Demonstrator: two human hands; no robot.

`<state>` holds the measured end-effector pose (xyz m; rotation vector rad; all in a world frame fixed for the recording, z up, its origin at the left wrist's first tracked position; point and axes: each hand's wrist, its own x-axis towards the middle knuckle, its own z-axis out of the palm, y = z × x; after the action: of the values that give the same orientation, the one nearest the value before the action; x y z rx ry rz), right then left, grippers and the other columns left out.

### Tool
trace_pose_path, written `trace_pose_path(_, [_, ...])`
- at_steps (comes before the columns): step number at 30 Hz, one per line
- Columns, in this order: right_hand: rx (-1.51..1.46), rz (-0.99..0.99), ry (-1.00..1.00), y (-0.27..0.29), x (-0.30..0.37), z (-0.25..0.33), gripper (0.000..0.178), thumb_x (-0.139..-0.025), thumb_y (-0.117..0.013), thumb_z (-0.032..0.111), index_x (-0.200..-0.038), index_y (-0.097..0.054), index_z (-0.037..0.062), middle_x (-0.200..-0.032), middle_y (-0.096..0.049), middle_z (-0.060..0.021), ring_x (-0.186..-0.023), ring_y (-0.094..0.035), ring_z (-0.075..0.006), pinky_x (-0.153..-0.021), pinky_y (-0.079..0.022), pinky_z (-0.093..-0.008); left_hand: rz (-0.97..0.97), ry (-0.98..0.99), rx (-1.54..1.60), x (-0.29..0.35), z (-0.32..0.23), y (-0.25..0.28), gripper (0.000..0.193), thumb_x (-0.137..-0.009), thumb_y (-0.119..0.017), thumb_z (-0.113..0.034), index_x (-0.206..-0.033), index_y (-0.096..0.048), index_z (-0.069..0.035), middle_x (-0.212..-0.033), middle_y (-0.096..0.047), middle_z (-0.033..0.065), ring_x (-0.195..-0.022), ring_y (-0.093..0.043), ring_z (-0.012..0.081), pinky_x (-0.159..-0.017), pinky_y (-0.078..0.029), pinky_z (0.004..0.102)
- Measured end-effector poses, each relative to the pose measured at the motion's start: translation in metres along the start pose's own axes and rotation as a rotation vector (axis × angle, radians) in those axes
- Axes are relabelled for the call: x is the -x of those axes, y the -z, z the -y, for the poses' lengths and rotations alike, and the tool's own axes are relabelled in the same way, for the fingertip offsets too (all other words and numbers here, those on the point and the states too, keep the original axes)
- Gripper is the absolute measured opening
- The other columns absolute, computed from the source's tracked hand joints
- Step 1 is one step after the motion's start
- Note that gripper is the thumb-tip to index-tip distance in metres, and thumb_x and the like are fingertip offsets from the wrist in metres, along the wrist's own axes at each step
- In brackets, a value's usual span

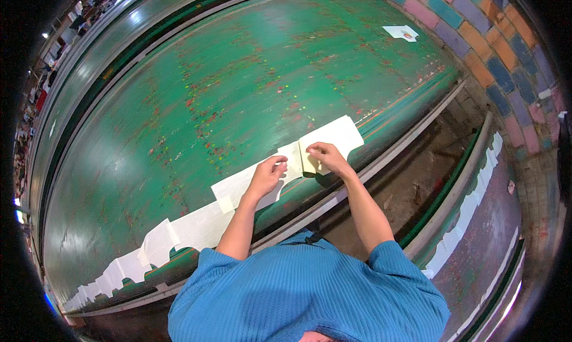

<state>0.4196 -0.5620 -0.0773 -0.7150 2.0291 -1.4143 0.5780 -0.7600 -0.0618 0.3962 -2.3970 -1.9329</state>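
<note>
A white cloth piece [342,133] with a notched outline lies near the front edge of the green table [238,92]. Bent over its left part, my right hand [328,157] has its fingers drawn in at the cloth, where the edge looks slightly raised above a dark gap. Just left of that gap is another white piece [238,184]. My left hand [268,174] hovers over or rests on it, fingers curved, thumb apart and nothing visible between them. Contact under the left fingers is hidden.
A row of overlapping white pieces [128,267] follows the table edge to the far left. At the far right corner lies a white piece with a small print [401,33]. Behind me, another table [476,246] carries white pieces; a multicoloured brick wall [476,38] stands right.
</note>
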Motion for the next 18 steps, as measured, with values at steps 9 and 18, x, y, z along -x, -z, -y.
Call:
trace_pose_path(9, [-0.482,-0.246,-0.003,0.147,0.038,0.019,0.010,-0.087,-0.062,0.010,-0.094,-0.063,0.0042,-0.087,-0.061,0.0002,-0.082,-0.054,-0.0093,-0.075,-0.043,-0.0251,0.005,0.034,0.062,-0.037,-0.029,-0.052,0.017,-0.095,-0.056,-0.015,-0.097,-0.062,0.001,-0.089,-0.068,0.0071,-0.081,-0.064,0.0128,-0.075,-0.050,0.0277])
trace_pose_path(18, [-0.047,-0.021,0.075,0.159,0.008,0.053,0.022,-0.088,-0.057,0.009,-0.110,-0.061,0.0045,-0.073,-0.053,0.0007,-0.067,-0.045,-0.0073,-0.060,-0.040,-0.0258,-0.109,-0.239,-0.160,-0.112,-0.118,-0.154,0.024,-0.079,-0.074,-0.017,-0.076,-0.057,-0.001,-0.068,-0.058,0.0133,-0.061,-0.058,0.0238,-0.058,-0.047,0.0347])
